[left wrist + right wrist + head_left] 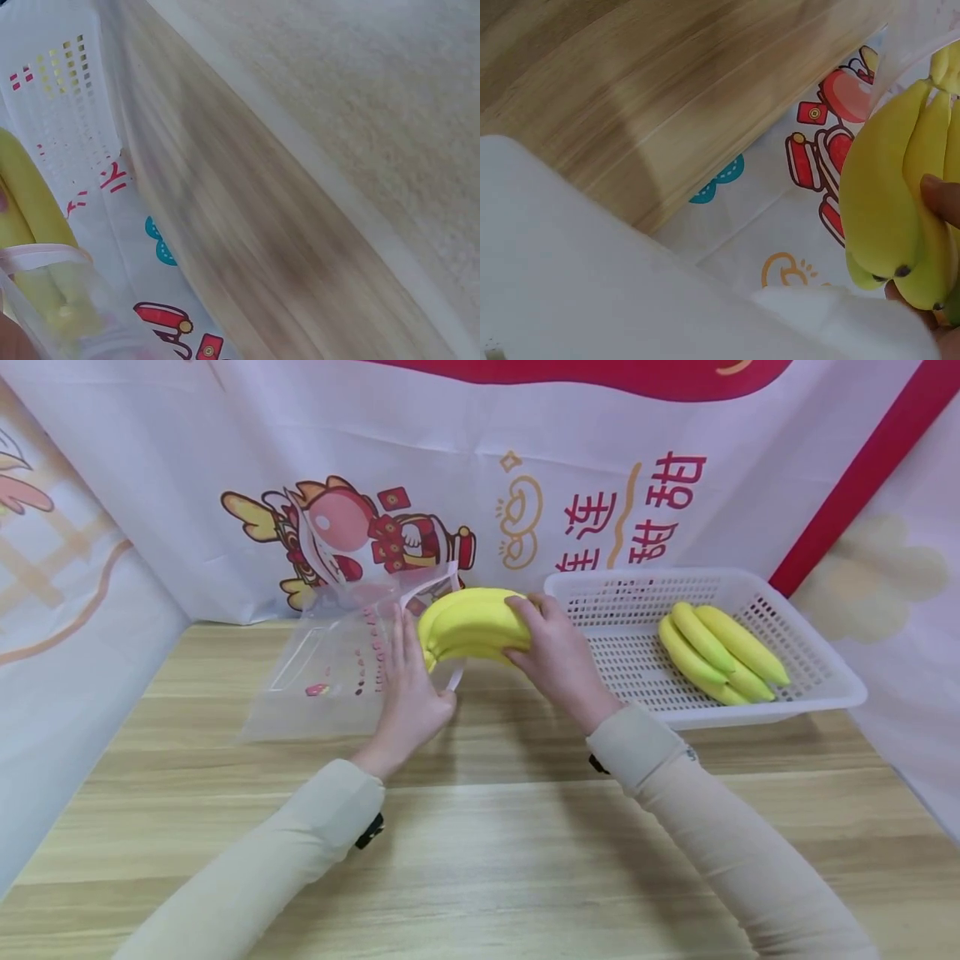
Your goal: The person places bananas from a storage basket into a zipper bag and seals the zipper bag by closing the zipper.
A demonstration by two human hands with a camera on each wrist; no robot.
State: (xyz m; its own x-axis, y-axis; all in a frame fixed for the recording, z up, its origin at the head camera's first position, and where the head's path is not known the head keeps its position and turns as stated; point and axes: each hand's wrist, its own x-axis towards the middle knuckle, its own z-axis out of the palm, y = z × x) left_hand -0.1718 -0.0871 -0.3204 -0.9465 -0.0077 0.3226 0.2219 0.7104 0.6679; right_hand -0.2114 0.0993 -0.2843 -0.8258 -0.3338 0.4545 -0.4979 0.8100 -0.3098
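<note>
So the surface (480,877) is pale wood-look with streaky grain, pretty softly lit, with blurry shadows across it. Behind it hangs a creased white cloth (450,431) with a cartoon figure (345,527) and red Chinese lettering (588,514). There's a diagonal red stripe (862,485) on the right, a faded beige flower (873,578) beyond it, and tan lattice print (48,547) far left

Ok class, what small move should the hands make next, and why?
Probably the right hand should ease the banana bunch leftward, into the clear bag: its stem end shows through the plastic in the left wrist view, most of the bunch is outside, and the left hand is at the bag's mouth.
</note>
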